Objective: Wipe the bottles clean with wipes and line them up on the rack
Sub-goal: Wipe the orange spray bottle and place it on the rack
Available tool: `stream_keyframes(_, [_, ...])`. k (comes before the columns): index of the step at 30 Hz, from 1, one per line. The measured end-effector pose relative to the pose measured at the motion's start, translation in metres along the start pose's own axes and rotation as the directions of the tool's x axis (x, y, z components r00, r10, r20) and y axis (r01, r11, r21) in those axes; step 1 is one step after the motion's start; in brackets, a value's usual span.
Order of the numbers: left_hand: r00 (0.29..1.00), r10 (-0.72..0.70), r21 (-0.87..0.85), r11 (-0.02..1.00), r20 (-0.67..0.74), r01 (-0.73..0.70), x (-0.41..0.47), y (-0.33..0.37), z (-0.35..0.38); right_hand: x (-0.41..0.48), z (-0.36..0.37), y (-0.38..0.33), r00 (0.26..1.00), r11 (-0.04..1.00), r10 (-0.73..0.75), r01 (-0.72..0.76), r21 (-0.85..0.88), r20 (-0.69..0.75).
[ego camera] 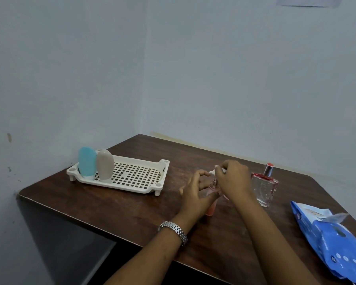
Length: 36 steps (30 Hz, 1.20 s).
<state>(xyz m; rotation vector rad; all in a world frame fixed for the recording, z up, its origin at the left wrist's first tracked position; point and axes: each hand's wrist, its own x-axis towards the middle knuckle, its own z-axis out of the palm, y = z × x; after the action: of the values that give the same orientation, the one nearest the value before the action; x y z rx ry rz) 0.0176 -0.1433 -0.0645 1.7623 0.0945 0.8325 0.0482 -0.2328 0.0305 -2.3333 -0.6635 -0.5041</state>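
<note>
While both hands meet above the middle of the counter [115, 208], the pink bottle [211, 209] sits between them, near the front edge and well right of the rack [136, 173]. Its long axis runs close to vertical with a slight tilt: the metallic neck points up and away from the camera, and the base points down toward the counter. I cannot tell whether the base touches the surface. The left hand [195, 192], with a metal watch [173, 230] on its wrist, has its fingers curled round the bottle's mid-body. The right hand [233, 179] is above the neck, its fingers pinching a white wipe [212, 172] at the top of the bottle. On the white perforated rack, a blue bottle [87, 162] and a beige bottle [104, 164] stand upright, side by side and touching, at the left end. A clear perfume bottle [264, 189] with red trim and a silver cap stands upright on the counter, just right of the right hand. A blue wipes pack [335, 241] lies at the counter's right edge with its flap lifted.
</note>
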Motion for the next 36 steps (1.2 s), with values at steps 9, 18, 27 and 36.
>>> stream_keyframes(9, [0.999,-0.034,-0.001,0.999,0.035,0.034,0.003,-0.004,0.0,-0.025,0.004,0.032,0.999,0.77,-0.013,-0.021,0.637,0.05])
stream_keyframes(18, [0.979,-0.129,-0.257,0.952,0.156,0.167,-0.001,-0.001,-0.007,-0.028,0.016,0.05,0.989,0.587,0.112,-0.141,0.797,0.092])
stream_keyframes(27, [0.95,-0.272,-0.491,0.814,0.15,0.311,0.004,0.002,-0.01,-0.05,0.043,0.045,0.987,0.899,-0.093,0.139,0.414,-0.129])
stream_keyframes(36, [0.933,-0.324,-0.492,0.793,0.159,0.359,0.005,-0.001,-0.01,-0.051,0.042,0.041,0.982,0.919,-0.136,0.175,0.353,-0.133])
